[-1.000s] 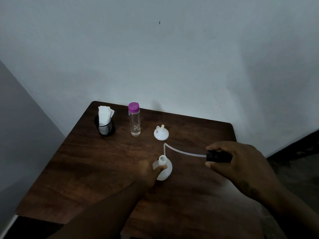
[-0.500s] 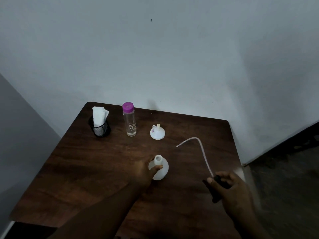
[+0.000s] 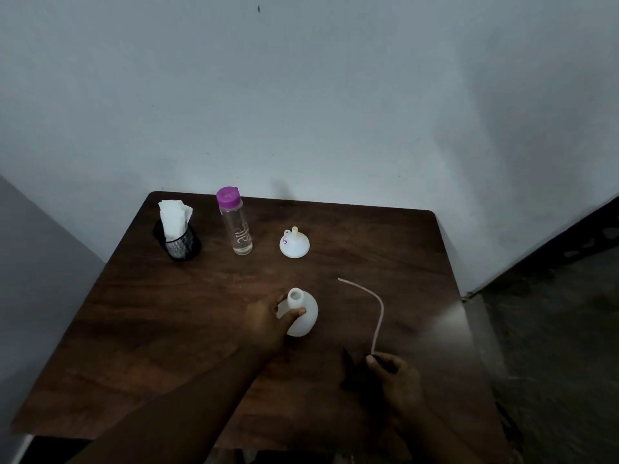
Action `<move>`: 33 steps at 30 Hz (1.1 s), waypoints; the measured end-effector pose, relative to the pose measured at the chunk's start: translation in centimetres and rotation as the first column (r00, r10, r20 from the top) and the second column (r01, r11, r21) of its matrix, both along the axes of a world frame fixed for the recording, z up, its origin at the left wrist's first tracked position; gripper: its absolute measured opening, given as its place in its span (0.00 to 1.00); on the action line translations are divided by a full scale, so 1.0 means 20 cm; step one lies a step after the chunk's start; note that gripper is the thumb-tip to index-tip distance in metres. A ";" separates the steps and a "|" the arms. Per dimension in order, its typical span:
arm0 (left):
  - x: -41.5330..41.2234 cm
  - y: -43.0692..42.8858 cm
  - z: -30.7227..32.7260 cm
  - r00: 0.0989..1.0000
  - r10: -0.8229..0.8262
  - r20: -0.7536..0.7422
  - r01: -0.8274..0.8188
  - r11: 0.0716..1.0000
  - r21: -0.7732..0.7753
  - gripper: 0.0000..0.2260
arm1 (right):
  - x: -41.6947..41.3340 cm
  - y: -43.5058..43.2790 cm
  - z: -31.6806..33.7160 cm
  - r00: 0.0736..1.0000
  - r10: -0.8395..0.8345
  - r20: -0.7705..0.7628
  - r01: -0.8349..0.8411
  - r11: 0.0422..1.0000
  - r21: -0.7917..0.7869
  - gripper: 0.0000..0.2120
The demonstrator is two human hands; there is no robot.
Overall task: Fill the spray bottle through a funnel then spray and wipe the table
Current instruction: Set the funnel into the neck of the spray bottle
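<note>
My left hand [image 3: 268, 324] is gripping one round white plastic spray bottle [image 3: 303, 316], uncapped, upright mid-way on the brown wooden table [image 3: 167, 329]. My right hand [image 3: 395, 376] is pinching one black spray head [image 3: 356, 370]. One white plastic funnel [image 3: 294, 244] is sitting behind.

Only the person's two arms are in view. The left hand [image 3: 264, 326] and left forearm [image 3: 187, 406] are bare down to the lower edge. The right hand [image 3: 400, 380] and right forearm [image 3: 445, 437] are bare too; both look dim and soft-edged.
</note>
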State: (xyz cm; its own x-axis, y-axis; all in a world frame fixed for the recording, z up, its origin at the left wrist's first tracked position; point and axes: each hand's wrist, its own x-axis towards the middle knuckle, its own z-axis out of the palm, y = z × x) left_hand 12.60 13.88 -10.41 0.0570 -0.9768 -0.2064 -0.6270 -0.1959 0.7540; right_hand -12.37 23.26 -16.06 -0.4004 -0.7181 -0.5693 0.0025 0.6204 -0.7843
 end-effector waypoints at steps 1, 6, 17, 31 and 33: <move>0.00 0.00 -0.01 1.000 0.005 0.004 -0.005 1.000 0.007 0.25 | 0.00 -0.01 0.00 0.999 0.025 -0.021 -0.025 1.000 0.002 0.10; 0.00 0.00 -0.04 0.999 0.035 0.013 -0.035 0.999 0.014 0.27 | -0.03 -0.04 -0.02 0.982 0.128 -0.138 -0.126 0.992 0.019 0.10; 0.05 0.03 -0.07 0.998 -0.057 0.029 0.057 0.998 -0.008 0.26 | -0.07 -0.07 -0.15 0.883 0.182 -0.432 -0.170 0.983 0.067 0.29; 0.20 0.04 -0.06 0.988 -0.150 -0.049 0.147 0.988 -0.047 0.29 | 0.42 -1.09 0.26 0.650 0.288 -0.703 -0.623 0.732 -0.277 0.06; 0.23 0.03 -0.08 0.989 -0.139 -0.053 0.136 0.990 -0.047 0.30 | 0.50 -1.25 0.23 0.618 0.354 -0.702 -0.659 0.720 -0.217 0.09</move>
State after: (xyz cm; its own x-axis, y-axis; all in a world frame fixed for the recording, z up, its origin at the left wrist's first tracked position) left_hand 17.26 14.40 -12.10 -0.0891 -0.9825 -0.1634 -0.6020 -0.0776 0.7947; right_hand -2.45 -1.70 -11.47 -0.0179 -0.9985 0.0509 -0.7433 -0.0208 -0.6686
